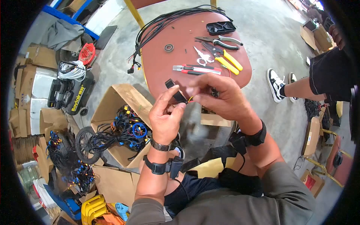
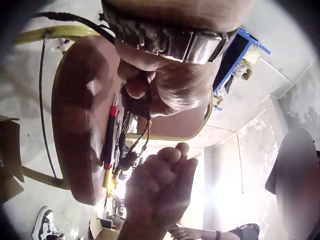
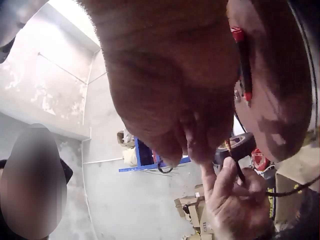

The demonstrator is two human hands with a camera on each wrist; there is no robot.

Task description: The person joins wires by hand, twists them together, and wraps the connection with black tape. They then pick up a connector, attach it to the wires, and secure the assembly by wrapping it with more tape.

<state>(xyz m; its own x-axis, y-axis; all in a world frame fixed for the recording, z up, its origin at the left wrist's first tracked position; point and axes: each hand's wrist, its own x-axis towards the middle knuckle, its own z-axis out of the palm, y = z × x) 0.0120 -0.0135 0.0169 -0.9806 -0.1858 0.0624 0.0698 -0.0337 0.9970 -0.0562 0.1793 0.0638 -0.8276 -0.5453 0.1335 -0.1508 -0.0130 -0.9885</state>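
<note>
My left hand (image 1: 165, 118) holds a small black part (image 1: 175, 91) between thumb and fingers, above the near edge of the red-brown seat (image 1: 157, 56). Thin red and yellow wires (image 1: 190, 99) come out of the part toward my right hand (image 1: 223, 99), whose thumb and index finger pinch at the wire ends. In the left wrist view the black part (image 2: 136, 105) lies in the left fingers and the wires (image 2: 148, 131) run toward the right hand (image 2: 160, 190). The right fingers hide the wire tips.
On the seat lie a red utility knife (image 1: 197, 69), yellow-handled pliers (image 1: 228, 62), black pliers (image 1: 225, 43), scissors (image 1: 202, 58), a bearing (image 1: 168, 48), a black tray (image 1: 221, 27) and a cable bundle (image 1: 150, 32). A box (image 1: 108, 108) of wires stands lower left; another person's leg (image 1: 300, 89) is at right.
</note>
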